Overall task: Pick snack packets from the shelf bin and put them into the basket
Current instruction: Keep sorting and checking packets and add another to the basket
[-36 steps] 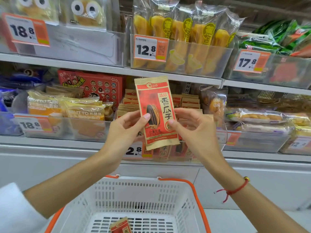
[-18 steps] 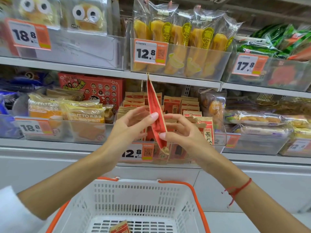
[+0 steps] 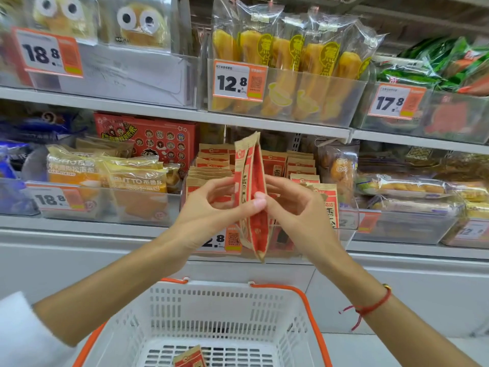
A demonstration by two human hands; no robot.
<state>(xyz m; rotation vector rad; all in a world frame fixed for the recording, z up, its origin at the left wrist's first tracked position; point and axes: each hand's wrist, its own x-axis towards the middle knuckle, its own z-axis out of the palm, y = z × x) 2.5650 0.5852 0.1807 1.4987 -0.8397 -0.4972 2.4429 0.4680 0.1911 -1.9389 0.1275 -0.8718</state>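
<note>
A red-and-tan snack packet [image 3: 252,178] stands edge-on in front of the shelf bin [image 3: 346,234]. My left hand [image 3: 214,207] pinches its left side and my right hand [image 3: 293,205] pinches its right side; the fingertips meet at the packet's middle. Several matching packets [image 3: 211,168] are stacked in the bin behind. Below, the white basket [image 3: 227,313] with orange handles holds one packet [image 3: 189,358] at the frame's bottom edge.
Neighbouring clear bins hold bread packs [image 3: 105,176] on the left and pastries [image 3: 402,186] on the right. The upper shelf [image 3: 158,112] carries yellow stick snacks [image 3: 288,56] and price tags. A white cabinet front lies under the shelves.
The packet has turned from facing me to edge-on between both hands. It stays at the same height in front of the bin.
</note>
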